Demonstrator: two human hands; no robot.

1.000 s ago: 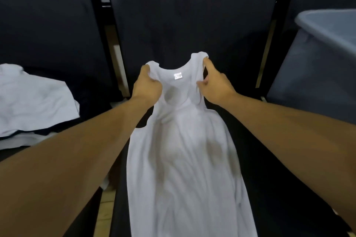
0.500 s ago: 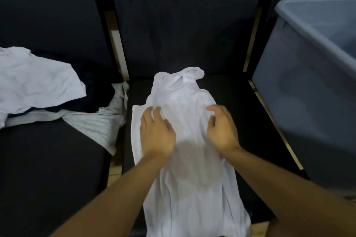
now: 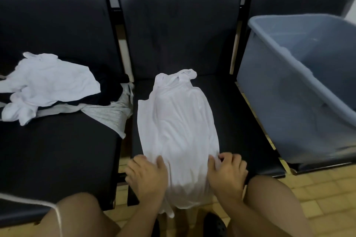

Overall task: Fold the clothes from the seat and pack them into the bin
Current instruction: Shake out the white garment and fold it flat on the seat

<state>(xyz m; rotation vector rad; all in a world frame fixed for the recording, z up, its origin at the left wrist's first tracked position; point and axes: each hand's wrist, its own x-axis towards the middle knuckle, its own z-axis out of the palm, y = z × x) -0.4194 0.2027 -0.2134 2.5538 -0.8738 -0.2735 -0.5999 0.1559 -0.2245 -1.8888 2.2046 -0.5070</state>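
The white tank top lies lengthwise down the middle seat, centre of the frame, straps bunched toward the backrest and the hem spilling over the front edge at the bottom. That looks like a garment laid flat as a folding surface, so the cloth can be smoothed before the first fold.

Left hand, lower centre-left, rests on the near left edge of the top, fingers fairly straight and spread, thumb lying on the cloth; pressing it seems, not gripping. Right hand, lower centre-right, sits at the opposite edge with fingers curled in; they appear to gather or pinch the fabric's side, though I cannot tell for sure how much cloth is caught. Both wrists angle in from the bottom corners, palms down, flanking the hem.

Upper left, a heap of clothes waits on the neighbouring seat, white on top, dark and grey beneath. At the right edge stands the grey bin, near the middle seat, handy for packing.
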